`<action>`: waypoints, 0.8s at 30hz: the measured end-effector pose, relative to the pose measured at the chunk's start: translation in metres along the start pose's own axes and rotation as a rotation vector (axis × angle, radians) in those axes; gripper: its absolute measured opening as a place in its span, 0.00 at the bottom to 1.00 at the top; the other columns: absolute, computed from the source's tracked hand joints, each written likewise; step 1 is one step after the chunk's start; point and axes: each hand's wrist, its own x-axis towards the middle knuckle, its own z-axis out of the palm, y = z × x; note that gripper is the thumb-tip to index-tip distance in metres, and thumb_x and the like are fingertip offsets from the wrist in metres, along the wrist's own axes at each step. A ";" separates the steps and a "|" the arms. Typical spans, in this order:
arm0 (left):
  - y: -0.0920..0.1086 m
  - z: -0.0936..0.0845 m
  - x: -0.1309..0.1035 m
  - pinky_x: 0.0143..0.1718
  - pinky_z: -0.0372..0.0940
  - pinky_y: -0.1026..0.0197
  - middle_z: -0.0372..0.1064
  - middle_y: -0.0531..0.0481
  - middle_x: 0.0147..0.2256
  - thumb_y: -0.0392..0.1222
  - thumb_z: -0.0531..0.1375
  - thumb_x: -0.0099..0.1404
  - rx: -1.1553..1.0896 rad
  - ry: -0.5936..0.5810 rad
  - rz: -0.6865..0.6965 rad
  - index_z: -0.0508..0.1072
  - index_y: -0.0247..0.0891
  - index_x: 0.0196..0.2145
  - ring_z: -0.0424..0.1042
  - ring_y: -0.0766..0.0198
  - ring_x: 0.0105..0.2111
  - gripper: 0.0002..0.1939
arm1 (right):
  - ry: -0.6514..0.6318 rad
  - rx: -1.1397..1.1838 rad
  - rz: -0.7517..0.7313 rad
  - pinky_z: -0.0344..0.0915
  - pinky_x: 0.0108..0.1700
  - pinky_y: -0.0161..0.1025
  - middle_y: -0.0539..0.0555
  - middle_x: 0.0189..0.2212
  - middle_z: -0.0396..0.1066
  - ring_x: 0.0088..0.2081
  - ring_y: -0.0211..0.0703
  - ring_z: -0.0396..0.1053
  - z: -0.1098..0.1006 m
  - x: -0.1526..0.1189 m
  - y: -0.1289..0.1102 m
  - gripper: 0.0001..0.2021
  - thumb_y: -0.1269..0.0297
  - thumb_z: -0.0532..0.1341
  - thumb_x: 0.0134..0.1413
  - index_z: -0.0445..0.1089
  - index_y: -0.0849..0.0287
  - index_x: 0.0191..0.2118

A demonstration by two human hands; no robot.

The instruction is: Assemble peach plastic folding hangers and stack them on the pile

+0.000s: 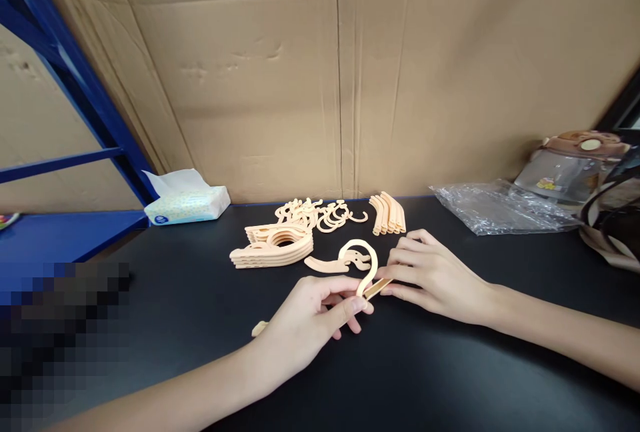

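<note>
Between thumb and fingers, my left hand (313, 309) pinches the base of a beige plastic hanger hook (374, 262), its curve pointing up. A channelled hanger arm (379, 288) runs from there to my right hand (435, 275), whose fingers close on its far end. Whether hook and arm are joined is hidden by my fingers. Just beyond lie a loose curved arm (326, 265) and a small notched piece (359, 259), partly seen through the hook. A beige tip (260, 329) shows beside my left wrist; what it belongs to is covered.
Folded beige hangers (273, 260) are stacked at centre left. Behind them sit a pile of loose hooks (300, 211) and a row of hanger arms (387, 213). A tissue pack (187, 205), clear plastic bag (500, 209) and bottle (565, 169) stand along the cardboard wall (250, 99).
</note>
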 end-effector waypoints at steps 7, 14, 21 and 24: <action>-0.007 -0.001 0.001 0.28 0.62 0.68 0.73 0.47 0.37 0.47 0.56 0.65 -0.039 -0.017 0.019 0.75 0.35 0.39 0.71 0.66 0.31 0.14 | 0.039 -0.012 -0.039 0.52 0.44 0.41 0.50 0.29 0.69 0.33 0.39 0.61 0.005 -0.001 0.003 0.14 0.59 0.51 0.67 0.72 0.56 0.42; -0.011 -0.006 0.003 0.28 0.65 0.68 0.70 0.51 0.30 0.46 0.61 0.62 -0.164 -0.009 -0.015 0.76 0.36 0.42 0.72 0.66 0.30 0.14 | 0.061 -0.064 -0.061 0.53 0.42 0.39 0.51 0.29 0.68 0.32 0.39 0.59 0.006 -0.002 0.003 0.14 0.59 0.52 0.66 0.72 0.59 0.43; -0.002 -0.012 0.001 0.27 0.67 0.69 0.70 0.51 0.29 0.44 0.60 0.63 -0.198 0.008 0.017 0.75 0.34 0.42 0.71 0.68 0.27 0.13 | 0.097 -0.124 -0.101 0.53 0.40 0.39 0.50 0.28 0.68 0.31 0.38 0.59 0.006 -0.001 -0.004 0.14 0.60 0.51 0.67 0.72 0.59 0.43; 0.001 -0.012 0.001 0.26 0.67 0.70 0.70 0.52 0.27 0.43 0.60 0.63 -0.227 -0.019 0.003 0.75 0.35 0.43 0.71 0.69 0.27 0.12 | 0.120 -0.114 -0.092 0.52 0.40 0.39 0.50 0.28 0.69 0.32 0.38 0.60 0.005 -0.002 -0.006 0.15 0.60 0.50 0.67 0.72 0.58 0.43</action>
